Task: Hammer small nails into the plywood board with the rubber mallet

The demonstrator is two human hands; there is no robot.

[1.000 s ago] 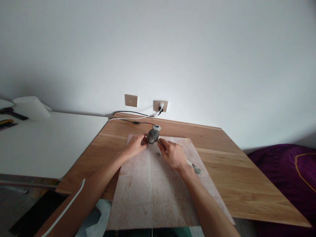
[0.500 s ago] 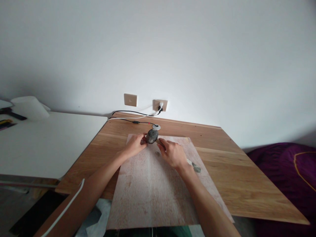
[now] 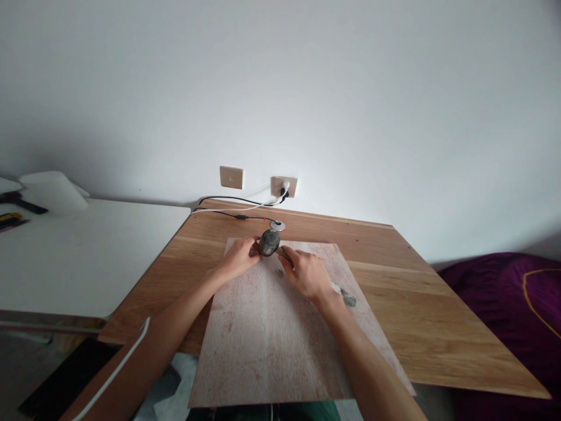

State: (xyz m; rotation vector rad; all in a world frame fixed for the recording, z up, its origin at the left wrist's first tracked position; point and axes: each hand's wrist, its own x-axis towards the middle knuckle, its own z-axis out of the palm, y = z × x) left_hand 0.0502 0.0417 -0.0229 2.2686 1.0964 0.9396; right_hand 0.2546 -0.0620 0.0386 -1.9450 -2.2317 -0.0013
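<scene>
Grey lump [image 3: 269, 242]: held by left hand [image 3: 240, 258]
Tan tool [image 3: 283, 253]: clasped in right hand [image 3: 310, 275], beside lump
Pale board [image 3: 258, 342]: beneath both grips

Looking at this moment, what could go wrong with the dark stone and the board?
1. The dark stone, between the left hand and the right hand, is rounded and what supports it is hard to see, so it might roll or slip.
2. The board juts past the near edge of the table, so pressing there could tip it.
3. The grey stone lies close beside the right forearm, which might knock it.
</scene>
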